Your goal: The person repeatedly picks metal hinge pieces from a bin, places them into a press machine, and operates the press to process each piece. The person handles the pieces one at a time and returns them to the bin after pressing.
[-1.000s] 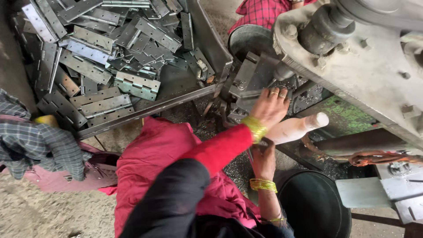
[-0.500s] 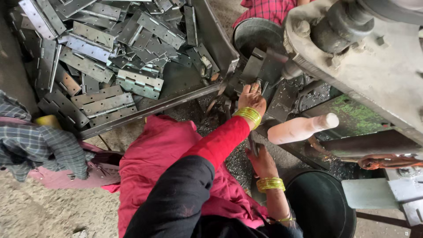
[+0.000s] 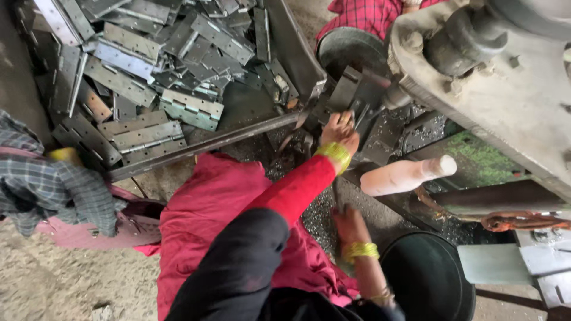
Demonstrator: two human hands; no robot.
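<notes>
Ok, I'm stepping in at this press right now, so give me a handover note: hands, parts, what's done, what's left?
Left hand: up at the press tooling, fingers among the metal parts; grip unclear.
Right hand: low by the bench edge; grip unclear.
Hinge plates: heaped at upper left.
Black bucket: beside the right hand.
Done and left: cannot tell from this view.

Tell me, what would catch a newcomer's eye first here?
Probably the big heap of grey metal hinges spread across the upper left. Next, the red-sleeved left hand reaching into the heavy grey machine at upper right, with the right hand lower down beside a round dark bucket.
</notes>
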